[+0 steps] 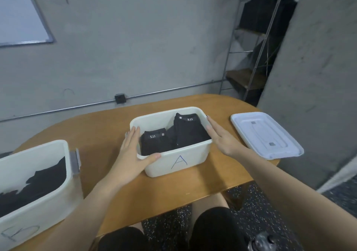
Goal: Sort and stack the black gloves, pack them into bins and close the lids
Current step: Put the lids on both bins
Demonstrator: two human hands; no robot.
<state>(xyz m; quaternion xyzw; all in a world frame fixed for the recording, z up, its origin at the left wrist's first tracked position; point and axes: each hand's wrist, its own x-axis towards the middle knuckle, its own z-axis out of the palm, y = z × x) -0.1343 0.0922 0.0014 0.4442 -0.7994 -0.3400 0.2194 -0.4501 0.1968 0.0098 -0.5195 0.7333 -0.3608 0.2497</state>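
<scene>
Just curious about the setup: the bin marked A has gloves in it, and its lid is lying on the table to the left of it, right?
Not quite. The lid lies on the table to the right of the bin marked A, not the left, as the head view shows. The rest holds: black gloves sit inside that bin.

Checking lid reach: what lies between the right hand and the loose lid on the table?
Nothing: in the head view only bare wooden table separates the right hand, at bin A, from the lid.

Bin B (pixel 63 173) cut off at left edge; its gloves (pixel 38 185) blurred.
</scene>
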